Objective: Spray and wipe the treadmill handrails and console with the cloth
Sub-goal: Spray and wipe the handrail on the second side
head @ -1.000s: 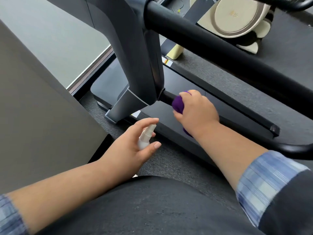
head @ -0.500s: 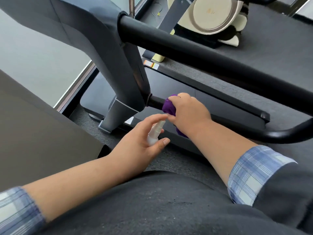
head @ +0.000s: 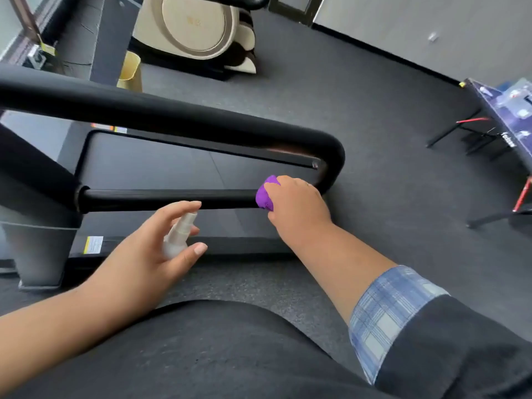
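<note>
A single head-worn wide-angle view looks steeply down and forward from close above the person's lap, both forearms entering from the bottom edge. The treadmill handrail (head: 178, 116) crosses the upper left; grey floor (head: 388, 116) fills the right.

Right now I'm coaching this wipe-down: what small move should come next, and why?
Probably slide the right hand with the purple cloth on around the bend. The cloth sits on the lower rail just short of that curve, while the left hand holds the spray bottle clear of the rail.

purple cloth (head: 264, 194), black handrail (head: 161, 198)
</note>
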The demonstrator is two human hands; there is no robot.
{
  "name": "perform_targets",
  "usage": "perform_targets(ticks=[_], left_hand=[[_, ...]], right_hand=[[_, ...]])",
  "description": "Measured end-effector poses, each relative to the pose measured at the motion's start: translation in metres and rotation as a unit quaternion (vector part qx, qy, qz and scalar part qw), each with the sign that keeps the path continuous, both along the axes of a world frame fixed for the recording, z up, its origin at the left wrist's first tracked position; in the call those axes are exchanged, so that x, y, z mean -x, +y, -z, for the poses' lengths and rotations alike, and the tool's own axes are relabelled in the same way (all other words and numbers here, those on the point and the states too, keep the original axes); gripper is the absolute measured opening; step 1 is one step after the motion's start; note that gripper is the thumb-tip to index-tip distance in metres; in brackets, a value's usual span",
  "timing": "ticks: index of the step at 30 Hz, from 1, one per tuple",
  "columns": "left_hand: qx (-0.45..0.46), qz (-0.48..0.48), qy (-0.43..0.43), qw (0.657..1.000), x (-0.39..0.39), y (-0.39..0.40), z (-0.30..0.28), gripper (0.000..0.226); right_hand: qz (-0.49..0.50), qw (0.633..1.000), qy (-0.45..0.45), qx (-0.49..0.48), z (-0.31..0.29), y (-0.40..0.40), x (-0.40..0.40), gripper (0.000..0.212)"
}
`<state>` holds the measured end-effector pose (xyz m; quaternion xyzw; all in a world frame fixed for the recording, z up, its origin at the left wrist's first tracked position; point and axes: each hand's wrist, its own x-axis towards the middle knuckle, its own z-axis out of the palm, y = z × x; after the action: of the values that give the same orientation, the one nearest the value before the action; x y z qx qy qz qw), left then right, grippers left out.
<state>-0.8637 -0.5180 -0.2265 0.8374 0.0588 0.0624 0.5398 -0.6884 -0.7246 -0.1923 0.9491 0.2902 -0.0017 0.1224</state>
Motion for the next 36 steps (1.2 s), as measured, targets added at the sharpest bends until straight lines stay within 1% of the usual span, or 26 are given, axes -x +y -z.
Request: perform_targets(ticks=[1,4,6,8,11,12,13,17,19,21,22,24,26,28,29,32,33,34,35,36], left_hand=[[-0.006,0.005,-0.004,1.0,-0.002,-0.003,-0.001,0.056],[0.003,0.022,-0.004,1.0,-0.009,-0.011,-0.002,0.055],[0.006,0.035,-0.005,0.999,-0.011,-0.015,-0.002,0.055],[0.002,0.042,-0.006,0.999,-0.011,-0.018,-0.004,0.054],[0.006,0.037,-0.003,0.999,-0.011,-0.019,-0.006,0.053],[0.006,0.035,-0.003,0.999,-0.01,-0.018,-0.005,0.053],[0.006,0.031,-0.003,0.999,-0.008,-0.017,-0.005,0.053],[0.007,0.01,0.004,1.0,0.002,-0.007,-0.002,0.054],[0.006,0.002,0.005,1.0,0.006,-0.002,-0.004,0.053],[0.003,0.0,-0.001,1.0,0.007,0.0,-0.006,0.052],[-0.002,0.0,-0.008,1.0,0.008,0.001,-0.008,0.052],[-0.007,-0.003,-0.018,1.0,0.009,0.001,-0.014,0.052],[-0.008,-0.009,-0.031,0.999,0.012,0.002,-0.02,0.051],[-0.016,-0.03,-0.06,0.998,0.017,0.004,-0.024,0.052],[-0.019,-0.043,-0.075,0.996,0.019,0.005,-0.025,0.053],[-0.026,-0.071,-0.097,0.992,0.024,0.009,-0.027,0.053],[-0.03,-0.076,-0.099,0.992,0.025,0.01,-0.027,0.053],[-0.032,-0.078,-0.099,0.992,0.025,0.01,-0.028,0.052],[-0.031,-0.08,-0.096,0.992,0.025,0.01,-0.029,0.05],[-0.029,-0.079,-0.092,0.992,0.026,0.009,-0.031,0.048]], right_hand=[[-0.002,1.0,-0.008,0.025,-0.004,0.002,0.002,0.017],[-0.037,0.997,-0.032,0.067,-0.017,0.014,0.007,0.025],[-0.056,0.992,-0.084,0.081,-0.026,0.021,0.004,0.032],[-0.043,0.987,-0.122,0.092,-0.032,0.022,-0.002,0.032],[-0.041,0.976,-0.118,0.176,-0.024,0.012,-0.008,0.026],[-0.038,0.973,-0.111,0.197,-0.018,0.008,-0.008,0.026],[-0.03,0.974,-0.102,0.199,-0.012,0.006,-0.007,0.024],[0.014,0.992,-0.068,0.103,0.005,0.004,-0.001,0.019],[0.007,0.998,-0.06,0.032,0.011,0.001,0.002,0.021],[-0.011,0.999,-0.021,-0.046,0.016,0.004,0.008,0.023],[-0.026,0.997,0.007,-0.078,0.018,0.012,0.014,0.029],[-0.049,0.99,0.074,-0.113,0.017,0.029,0.029,0.052],[-0.073,0.979,0.1,-0.16,0.01,0.043,0.045,0.063],[-0.105,0.963,0.08,-0.234,-0.006,0.044,0.061,0.066],[-0.119,0.948,0.057,-0.289,-0.016,0.04,0.067,0.067],[-0.139,0.88,-0.06,-0.45,-0.053,0.027,0.074,0.059],[-0.132,0.861,-0.097,-0.481,-0.066,0.022,0.07,0.055],[-0.113,0.85,-0.127,-0.498,-0.077,0.019,0.063,0.053],[-0.086,0.848,-0.143,-0.504,-0.087,0.015,0.054,0.051],[-0.055,0.853,-0.144,-0.499,-0.094,0.014,0.045,0.051]])
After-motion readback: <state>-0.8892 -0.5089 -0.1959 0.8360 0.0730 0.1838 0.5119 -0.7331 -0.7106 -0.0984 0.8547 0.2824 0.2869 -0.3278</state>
